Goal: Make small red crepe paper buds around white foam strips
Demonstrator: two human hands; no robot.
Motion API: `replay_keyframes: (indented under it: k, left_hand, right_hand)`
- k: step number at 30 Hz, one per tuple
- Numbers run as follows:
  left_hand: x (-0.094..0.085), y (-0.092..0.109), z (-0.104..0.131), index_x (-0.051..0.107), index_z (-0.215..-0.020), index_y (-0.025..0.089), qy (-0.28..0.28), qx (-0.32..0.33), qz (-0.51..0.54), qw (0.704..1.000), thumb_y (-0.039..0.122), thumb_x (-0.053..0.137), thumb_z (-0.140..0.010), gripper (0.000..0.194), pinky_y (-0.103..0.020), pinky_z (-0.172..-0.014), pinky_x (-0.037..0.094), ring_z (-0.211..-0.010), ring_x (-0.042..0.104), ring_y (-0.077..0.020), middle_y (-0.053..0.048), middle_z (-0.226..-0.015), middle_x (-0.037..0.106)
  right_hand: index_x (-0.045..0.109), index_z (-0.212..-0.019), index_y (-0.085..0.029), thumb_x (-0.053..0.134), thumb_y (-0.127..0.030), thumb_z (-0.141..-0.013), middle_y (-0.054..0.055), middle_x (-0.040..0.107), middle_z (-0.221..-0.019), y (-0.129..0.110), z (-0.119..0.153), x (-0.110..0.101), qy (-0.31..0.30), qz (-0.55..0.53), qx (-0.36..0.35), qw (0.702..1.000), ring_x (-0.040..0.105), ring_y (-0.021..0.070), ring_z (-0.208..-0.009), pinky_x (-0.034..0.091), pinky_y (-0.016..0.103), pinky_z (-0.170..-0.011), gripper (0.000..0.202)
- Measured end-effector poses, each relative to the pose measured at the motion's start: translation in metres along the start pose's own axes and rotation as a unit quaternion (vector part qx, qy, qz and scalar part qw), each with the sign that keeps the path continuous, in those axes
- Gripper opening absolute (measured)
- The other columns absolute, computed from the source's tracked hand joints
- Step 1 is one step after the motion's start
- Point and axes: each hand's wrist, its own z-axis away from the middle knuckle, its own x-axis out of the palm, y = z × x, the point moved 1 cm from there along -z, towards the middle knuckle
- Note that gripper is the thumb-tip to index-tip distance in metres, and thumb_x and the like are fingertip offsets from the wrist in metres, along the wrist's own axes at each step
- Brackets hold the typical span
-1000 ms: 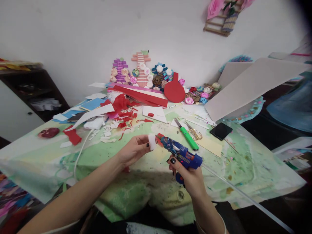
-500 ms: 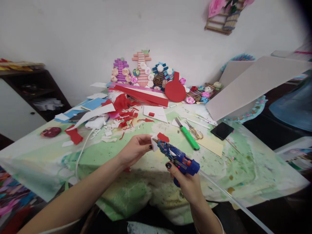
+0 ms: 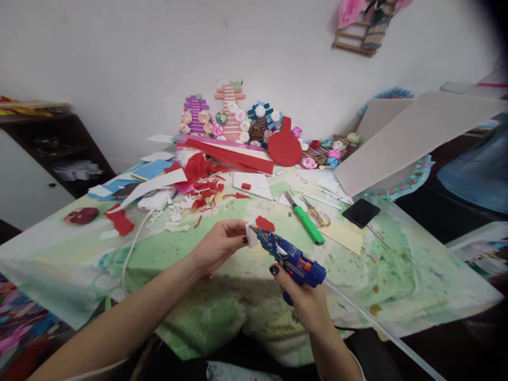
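Note:
Between the thumb and fingers of my left hand [image 3: 220,245] is a small white piece [image 3: 251,236], apparently paper or card, held upright above the table. My right hand [image 3: 304,301] is wrapped round the handle of a blue glue gun [image 3: 291,259], with a long clear glue stick [image 3: 377,323] trailing from its back end. The gun's nozzle points left and is at the white piece; whether it touches I cannot tell. Just behind the nozzle, a red cut piece [image 3: 265,223] lies on the table.
A green utility knife [image 3: 308,224], gold-handled scissors [image 3: 317,212] and a black phone [image 3: 361,212] lie to the right. Red and white scraps [image 3: 204,197] cover the left-middle. Grey boards [image 3: 413,137] lean at the right. Flower-trimmed crafts [image 3: 230,119] stand along the wall.
Both hands stay almost where they were, with the nozzle still at the white piece. The view has shifted very slightly.

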Motion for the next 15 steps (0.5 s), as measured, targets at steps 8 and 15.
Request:
replay_keyframes:
  k: [8, 15]
  left_hand:
    - [0.0000, -0.0017, -0.0003, 0.075, -0.078, 0.011, -0.003, -0.004, -0.005, 1.000, 0.022, 0.086, -0.059, 0.025, -0.024, -0.073, 0.046, -0.073, 0.063, -0.0149, -0.007, -0.077, 0.073]
    - [-0.0015, -0.0032, 0.0000, 0.077, -0.082, 0.011, 0.012, -0.010, -0.008, 1.000, 0.026, 0.087, -0.058, 0.030, -0.026, -0.078, 0.048, -0.078, 0.065, -0.0162, -0.009, -0.082, 0.075]
  right_hand:
    - [0.060, -0.074, -0.017, 0.069, -0.047, -0.074, -0.005, 0.043, -0.049, -0.0028, -0.0042, -0.0028, -0.008, -0.014, -0.003, 1.000, 0.041, 0.0094, -0.044, 0.036, 0.021, -0.040, 0.031]
    - [0.061, -0.082, -0.017, 0.068, -0.046, -0.075, -0.006, 0.041, -0.048, -0.0046, -0.0060, -0.0034, -0.018, -0.015, -0.007, 1.000, 0.038, 0.0089, -0.043, 0.033, 0.021, -0.040, 0.031]
